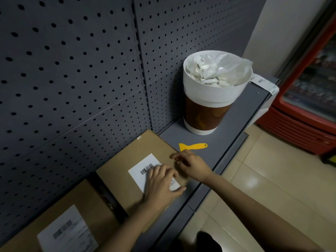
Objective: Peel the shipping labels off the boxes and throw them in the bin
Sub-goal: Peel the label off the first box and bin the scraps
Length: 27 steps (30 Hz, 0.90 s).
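A brown cardboard box (145, 148) lies flat on the grey shelf (227, 128). A white shipping label (140, 170) with a barcode is stuck on its top. My left hand (161, 184) rests flat on the label and covers its right half. My right hand (190, 163) is at the box's right edge, fingers bent and apart, holding nothing I can see. A second box (76, 199) with its own label (67, 231) lies at the lower left. The white and brown bin (209, 106), full of crumpled white paper, stands at the shelf's far end.
A yellow plastic scraper (191, 146) lies on the shelf between the box and the bin. A grey pegboard wall (72, 70) backs the shelf. A red drinks fridge (309, 106) stands on the tiled floor (263, 179) to the right.
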Available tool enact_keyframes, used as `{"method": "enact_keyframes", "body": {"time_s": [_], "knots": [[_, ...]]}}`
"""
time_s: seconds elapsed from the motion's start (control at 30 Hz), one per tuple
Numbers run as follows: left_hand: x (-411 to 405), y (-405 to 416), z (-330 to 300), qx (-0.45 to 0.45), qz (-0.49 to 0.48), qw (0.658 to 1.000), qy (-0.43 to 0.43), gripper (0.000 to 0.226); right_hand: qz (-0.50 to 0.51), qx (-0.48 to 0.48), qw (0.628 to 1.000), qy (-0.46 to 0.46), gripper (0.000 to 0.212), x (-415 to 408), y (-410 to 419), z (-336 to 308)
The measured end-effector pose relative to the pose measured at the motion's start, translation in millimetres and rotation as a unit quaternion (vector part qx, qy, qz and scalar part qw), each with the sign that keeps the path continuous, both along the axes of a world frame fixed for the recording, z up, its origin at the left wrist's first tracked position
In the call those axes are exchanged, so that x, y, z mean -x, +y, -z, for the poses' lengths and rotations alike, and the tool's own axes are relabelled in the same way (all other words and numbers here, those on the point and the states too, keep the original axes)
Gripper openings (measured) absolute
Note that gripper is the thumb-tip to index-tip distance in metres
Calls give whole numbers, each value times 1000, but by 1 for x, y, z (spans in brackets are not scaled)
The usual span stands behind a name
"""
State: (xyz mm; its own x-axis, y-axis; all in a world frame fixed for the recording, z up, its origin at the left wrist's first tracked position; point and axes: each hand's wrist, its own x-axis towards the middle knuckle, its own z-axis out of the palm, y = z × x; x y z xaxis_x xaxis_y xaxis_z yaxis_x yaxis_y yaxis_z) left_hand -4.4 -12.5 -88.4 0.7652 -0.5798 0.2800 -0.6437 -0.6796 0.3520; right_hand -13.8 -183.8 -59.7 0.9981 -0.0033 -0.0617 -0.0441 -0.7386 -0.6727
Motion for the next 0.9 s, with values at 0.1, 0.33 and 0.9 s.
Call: {"method": "enact_keyframes", "body": {"time_s": [0.1, 0.33, 0.9], "knots": [[0, -1, 2, 10, -7, 1000, 19, 28, 2, -1, 1000, -7, 30, 3, 0, 1], [-7, 3, -1, 34, 20, 997, 70, 12, 1, -9, 1000, -9, 32, 3, 0, 3], [-20, 9, -17, 320, -148, 894, 277, 15, -10, 1, 1000, 27, 32, 7, 2, -2]]}}
